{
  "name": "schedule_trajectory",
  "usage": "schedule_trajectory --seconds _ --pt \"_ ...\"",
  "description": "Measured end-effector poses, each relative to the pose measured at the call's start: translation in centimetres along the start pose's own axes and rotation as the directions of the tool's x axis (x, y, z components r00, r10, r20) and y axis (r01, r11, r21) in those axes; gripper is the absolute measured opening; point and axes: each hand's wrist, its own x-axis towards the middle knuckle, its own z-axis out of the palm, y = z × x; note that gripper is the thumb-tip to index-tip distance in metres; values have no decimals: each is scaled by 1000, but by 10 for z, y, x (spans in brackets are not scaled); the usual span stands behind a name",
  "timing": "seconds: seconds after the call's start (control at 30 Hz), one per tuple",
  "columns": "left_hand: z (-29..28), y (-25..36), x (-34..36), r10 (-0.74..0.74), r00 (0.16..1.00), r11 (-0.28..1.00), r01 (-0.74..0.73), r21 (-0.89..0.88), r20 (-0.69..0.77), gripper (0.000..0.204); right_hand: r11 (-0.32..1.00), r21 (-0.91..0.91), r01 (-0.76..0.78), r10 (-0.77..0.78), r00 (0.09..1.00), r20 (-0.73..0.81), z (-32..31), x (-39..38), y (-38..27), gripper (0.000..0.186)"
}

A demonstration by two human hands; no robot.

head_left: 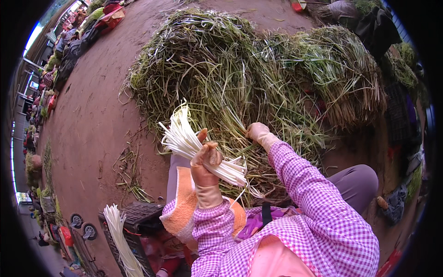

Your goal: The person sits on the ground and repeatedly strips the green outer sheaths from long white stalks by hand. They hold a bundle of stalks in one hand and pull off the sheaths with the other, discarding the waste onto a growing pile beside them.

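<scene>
My left hand (206, 161), in a tan rubber glove, is wrapped round a bunch of slim white stalks (182, 134). The bunch slants from upper left to lower right, with both ends sticking out of the fist. In a similar glove, my right hand (259, 132) is at the near side of a big heap of green, grassy stalks (203, 60). Its fingers are closed on some thin stalks (235, 121) there; their tips are partly hidden. An orange cloth with a white edge (187, 198) lies over my lap beneath the left forearm.
At the lower left, more white stalks (121, 237) lie across a dark plastic crate (138, 214). A wheeled cart (85, 228) stands beyond it. Loose scraps (131, 173) are strewn on the brown floor (97, 124). Another person's dark-clothed part (376, 30) shows at upper right.
</scene>
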Motion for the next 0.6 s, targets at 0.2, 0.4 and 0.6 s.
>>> schedule_trajectory --seconds 0.2,0.4,0.6 --pt "0 -16 4 -201 968 978 208 33 -151 50 693 666 275 -148 959 -242 -72 -52 -27 23" --pt "8 -19 -5 -99 924 933 215 287 -369 30 680 635 365 -215 928 -304 -73 -102 -43 23" --pt "9 -36 -13 -150 844 756 434 490 -516 27 771 469 431 -377 902 -209 -13 -167 -37 22"
